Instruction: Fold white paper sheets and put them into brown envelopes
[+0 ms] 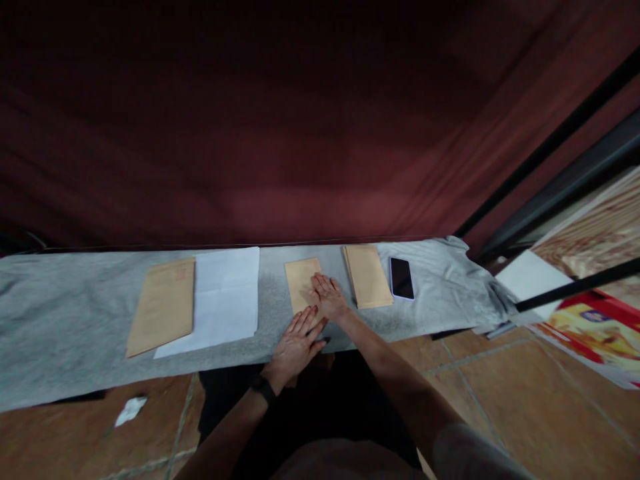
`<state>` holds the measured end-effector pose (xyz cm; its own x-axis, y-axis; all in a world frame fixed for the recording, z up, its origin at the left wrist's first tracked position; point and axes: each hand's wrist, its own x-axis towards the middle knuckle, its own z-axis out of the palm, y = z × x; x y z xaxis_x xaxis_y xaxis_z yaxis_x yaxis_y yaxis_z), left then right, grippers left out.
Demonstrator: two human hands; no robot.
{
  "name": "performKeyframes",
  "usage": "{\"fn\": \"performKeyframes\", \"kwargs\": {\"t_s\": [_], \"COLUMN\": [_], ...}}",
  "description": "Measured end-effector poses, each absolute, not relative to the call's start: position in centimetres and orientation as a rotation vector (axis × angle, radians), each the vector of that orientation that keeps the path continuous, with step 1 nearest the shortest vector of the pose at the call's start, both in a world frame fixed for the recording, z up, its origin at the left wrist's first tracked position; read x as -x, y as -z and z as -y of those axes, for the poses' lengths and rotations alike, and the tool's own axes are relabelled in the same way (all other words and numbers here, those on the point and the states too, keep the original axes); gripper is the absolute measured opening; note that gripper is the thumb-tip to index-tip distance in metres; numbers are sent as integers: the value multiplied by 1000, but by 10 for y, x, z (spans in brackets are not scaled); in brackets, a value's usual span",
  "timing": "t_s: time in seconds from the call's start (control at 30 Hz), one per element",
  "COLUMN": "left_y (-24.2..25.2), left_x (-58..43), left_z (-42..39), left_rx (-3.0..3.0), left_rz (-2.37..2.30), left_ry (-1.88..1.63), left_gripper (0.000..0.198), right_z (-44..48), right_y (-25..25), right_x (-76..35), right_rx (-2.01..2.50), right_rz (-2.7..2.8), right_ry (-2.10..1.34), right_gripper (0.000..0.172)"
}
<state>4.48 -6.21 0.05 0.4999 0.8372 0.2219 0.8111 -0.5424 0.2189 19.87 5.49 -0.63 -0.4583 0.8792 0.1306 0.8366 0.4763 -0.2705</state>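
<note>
While both palms lie flat, we press our right hand onto the small brown envelope on the grey cloth, fingers straight and close together. Our left hand touches its near edge, fingers spread, gripping nothing. A stack of envelopes lies beside a phone.

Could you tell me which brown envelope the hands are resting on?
The middle envelope, between the white paper and the right envelope by the phone; the right hand lies flat on it, the left hand touches its near edge.
</note>
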Motion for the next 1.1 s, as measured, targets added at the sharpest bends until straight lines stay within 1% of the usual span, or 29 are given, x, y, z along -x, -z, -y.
{"fn": "performKeyframes", "kwargs": {"t_s": [0.23, 0.37, 0.5, 0.63, 1.1], "left_y": [1, -1, 0, 5, 9], "left_x": [-45, -46, -44, -39, -28], "left_z": [63, 64, 65, 70, 96], "left_rx": [-2752, -2779, -2805, -2835, -2776], "left_rz": [-1500, -1498, -1469, -1439, -1585], "left_ry": [-441, -414, -436, -445, -472], "left_gripper": [54, 53, 58, 63, 64], "right_z": [-47, -9, 39, 66, 73], "right_y": [0, 4, 8, 6, 2], "right_x": [-205, -229, -257, -271, -271], "right_rx": [1486, 1396, 1286, 1274, 1320], "right_rz": [2525, 2550, 2560, 2551, 2490], "right_ry": [-244, -233, -203, -207, -214], "right_gripper": [52, 53, 58, 60, 58]}}
